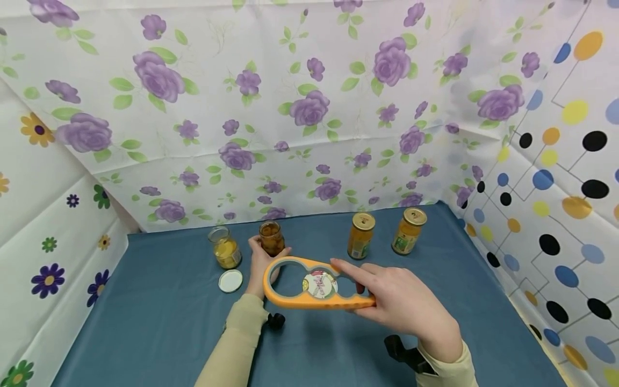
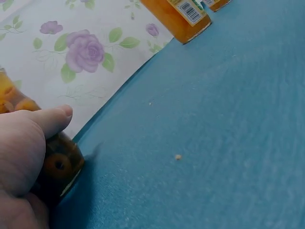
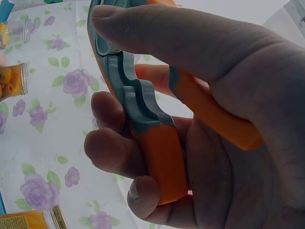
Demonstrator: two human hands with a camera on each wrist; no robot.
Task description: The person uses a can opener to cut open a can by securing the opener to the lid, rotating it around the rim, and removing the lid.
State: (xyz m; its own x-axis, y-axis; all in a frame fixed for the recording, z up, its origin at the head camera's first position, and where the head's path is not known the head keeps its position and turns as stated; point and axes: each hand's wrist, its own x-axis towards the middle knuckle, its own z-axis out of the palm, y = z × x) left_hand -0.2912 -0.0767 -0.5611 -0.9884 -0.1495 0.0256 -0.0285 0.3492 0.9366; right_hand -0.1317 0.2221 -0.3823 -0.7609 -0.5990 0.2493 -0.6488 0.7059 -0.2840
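My left hand grips a glass jar of brownish round pieces at the back of the table. The jar's top is uncovered; in the left wrist view the thumb lies across its side. My right hand holds an orange jar opener with grey inner edges, raised in front of the left forearm. Within the opener's middle gap shows a round printed lid. In the right wrist view, curled fingers and the thumb wrap the opener's two handles.
Left of the held jar stands an uncovered jar of yellow contents, with a white lid lying before it. Two capped jars, one nearer and one farther right, stand at the back right. Patterned cloth walls enclose the blue table.
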